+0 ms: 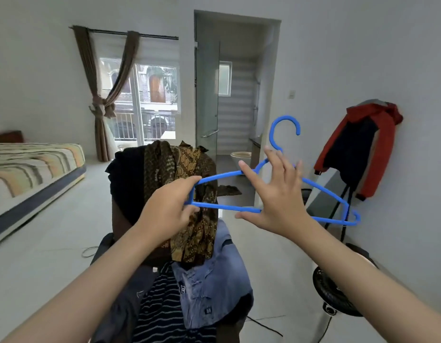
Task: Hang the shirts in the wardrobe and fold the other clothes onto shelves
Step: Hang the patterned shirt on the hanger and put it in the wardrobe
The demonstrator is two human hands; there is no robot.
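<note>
My left hand (pixel 170 209) pinches the blue hanger (pixel 320 191) by its left end while my right hand (pixel 276 194), fingers spread, steadies its middle above the chair's (pixel 120 229) clothes (pixel 189 214), seemingly readying it for a shirt.

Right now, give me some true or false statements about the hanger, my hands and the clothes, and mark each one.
1. The hanger is blue. True.
2. The left hand pinches the hanger's end. True.
3. The right hand is a closed fist. False: its fingers are spread against the hanger.
4. A shirt already hangs on the hanger. False: it is bare.
5. A red jacket hangs on the wall at the right. True.
6. The clothes pile is on the bed. False: the bed is off to the left.
</note>
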